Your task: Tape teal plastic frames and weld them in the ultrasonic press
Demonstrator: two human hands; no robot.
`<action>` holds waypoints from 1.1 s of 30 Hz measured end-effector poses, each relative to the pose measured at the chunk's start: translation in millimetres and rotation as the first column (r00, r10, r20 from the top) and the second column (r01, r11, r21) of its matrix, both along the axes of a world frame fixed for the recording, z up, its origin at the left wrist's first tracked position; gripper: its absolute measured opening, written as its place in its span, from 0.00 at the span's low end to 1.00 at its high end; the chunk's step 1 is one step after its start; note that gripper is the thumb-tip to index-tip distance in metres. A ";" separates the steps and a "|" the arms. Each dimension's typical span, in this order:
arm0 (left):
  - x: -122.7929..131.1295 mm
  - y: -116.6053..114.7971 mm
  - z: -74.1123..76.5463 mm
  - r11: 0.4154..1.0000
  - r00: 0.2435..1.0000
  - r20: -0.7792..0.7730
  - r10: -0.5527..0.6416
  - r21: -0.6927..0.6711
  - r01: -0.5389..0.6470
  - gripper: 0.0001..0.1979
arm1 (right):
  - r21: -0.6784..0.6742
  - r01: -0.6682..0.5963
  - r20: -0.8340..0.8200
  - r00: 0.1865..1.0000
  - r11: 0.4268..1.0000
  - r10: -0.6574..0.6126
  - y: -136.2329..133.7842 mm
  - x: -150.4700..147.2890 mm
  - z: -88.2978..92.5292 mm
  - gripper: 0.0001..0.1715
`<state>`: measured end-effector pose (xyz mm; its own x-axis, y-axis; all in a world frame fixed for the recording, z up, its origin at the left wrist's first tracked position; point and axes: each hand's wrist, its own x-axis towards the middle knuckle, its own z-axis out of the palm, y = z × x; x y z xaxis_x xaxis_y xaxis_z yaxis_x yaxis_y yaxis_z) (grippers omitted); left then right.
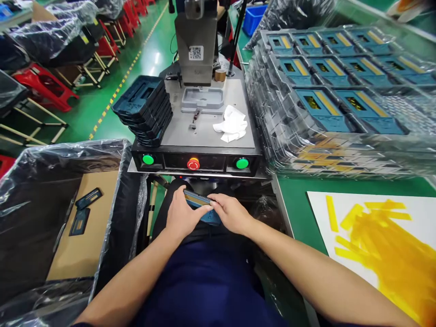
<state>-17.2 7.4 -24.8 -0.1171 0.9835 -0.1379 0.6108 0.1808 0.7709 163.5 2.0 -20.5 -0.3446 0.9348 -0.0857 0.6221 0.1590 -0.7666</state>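
Note:
A blue plastic housing [211, 219] with a yellowish strip along it is held low over my lap, tilted. My left hand [182, 211] grips its left end, fingers at the far edge and thumb across the near face. On the opposite end, my right hand [233, 212] pinches it near the top corner, the thumb close to the left thumb. My fingers cover part of the housing. Just beyond my hands is the front panel of a press, with a red emergency stop button [193, 164] between two green buttons [148, 159].
A stack of dark blue housings [145, 109] stands left of a grey fixture [203, 99]; a white cloth [231, 123] lies right. Clear trays [316, 116] of housings are piled at right, behind yellow strips [391, 245]. A lined box [112, 181] at left holds two parts [80, 221].

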 end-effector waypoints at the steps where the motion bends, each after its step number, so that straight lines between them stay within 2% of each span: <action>1: 0.7 0.4 0.1 1.000 0.999 -0.035 -0.008 0.019 0.009 0.48 | 0.023 -0.006 0.006 1.000 1.000 0.006 -0.2 -0.6 -2.0 0.19; 2: 0.5 1.2 -0.4 0.999 0.999 -0.047 -0.020 0.025 0.021 0.45 | 0.035 -0.009 0.018 1.000 0.999 0.008 0.1 -0.7 -3.7 0.20; 4: -2.5 3.5 -3.5 0.999 0.999 -0.018 -0.045 0.006 0.045 0.34 | 0.026 -0.014 0.039 0.999 1.000 0.012 2.2 0.3 -5.8 0.20; 6: -7.6 5.9 -8.6 0.999 0.996 0.079 -0.041 -0.031 0.044 0.24 | 0.001 -0.008 0.039 0.999 1.000 0.008 5.3 2.1 -6.5 0.20; 8: -12.3 7.7 -13.8 0.998 0.973 0.230 0.001 -0.068 0.015 0.20 | -0.004 -0.007 0.026 1.000 1.000 0.007 7.9 3.8 -5.9 0.19; 10: -14.9 8.8 -17.2 0.994 0.912 0.401 0.080 -0.103 -0.042 0.20 | 0.035 -0.031 0.001 1.000 0.999 0.031 9.2 4.6 -4.3 0.20; 11: -15.3 9.1 -17.8 0.990 0.875 0.469 0.118 -0.118 -0.070 0.20 | 0.067 -0.056 -0.002 0.998 0.996 0.057 9.1 4.8 -3.2 0.23; 14: -15.1 8.7 -15.0 0.980 0.778 0.600 0.187 -0.164 -0.109 0.22 | 0.181 -0.172 0.078 0.984 0.968 0.160 6.2 4.4 1.7 0.43; 16: -15.6 7.0 -10.9 0.971 0.716 0.662 0.223 -0.211 -0.108 0.26 | 0.238 -0.254 0.188 0.959 0.937 0.213 2.7 3.6 6.9 0.50; 19: -20.7 6.4 -7.6 0.943 0.620 0.727 0.295 -0.326 -0.067 0.30 | 0.300 -0.328 0.311 0.921 0.895 0.233 -1.4 4.5 19.8 0.49; 21: -26.1 10.0 -10.0 0.936 0.580 0.753 0.310 -0.350 -0.045 0.29 | 0.361 -0.324 0.348 0.917 0.874 0.196 -2.9 8.5 35.8 0.47; 24: -33.6 19.4 -20.2 0.929 0.540 0.774 0.331 -0.367 -0.045 0.26 | 0.548 -0.192 0.309 0.951 0.815 0.016 -4.6 22.2 77.5 0.46; 25: -35.5 22.2 -25.5 0.919 0.551 0.755 0.356 -0.390 -0.060 0.23 | 0.623 -0.112 0.273 0.959 0.774 -0.081 -4.6 29.7 95.2 0.45; 27: -38.7 25.5 -39.4 0.886 0.595 0.690 0.412 -0.456 -0.085 0.18 | 0.751 0.069 0.187 0.931 0.656 -0.312 -1.5 50.9 131.6 0.45; 29: -41.3 25.3 -57.4 0.854 0.639 0.630 0.441 -0.514 -0.082 0.15 | 0.835 0.216 0.114 0.832 0.507 -0.543 7.1 80.9 163.1 0.45; 30: -42.6 24.1 -67.2 0.841 0.654 0.610 0.446 -0.536 -0.074 0.14 | 0.848 0.273 0.098 0.760 0.453 -0.642 13.3 98.7 175.1 0.45; 33: -46.2 18.9 -94.1 0.824 0.676 0.585 0.448 -0.564 -0.058 0.14 | 0.829 0.418 0.126 0.508 0.372 -0.852 33.8 157.1 195.0 0.43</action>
<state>-63.4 26.3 -119.0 -0.0350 0.7099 -0.7035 -0.1640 0.6903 0.7047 320.6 35.8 174.5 0.2805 0.6727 0.6847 0.9598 -0.1886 -0.2078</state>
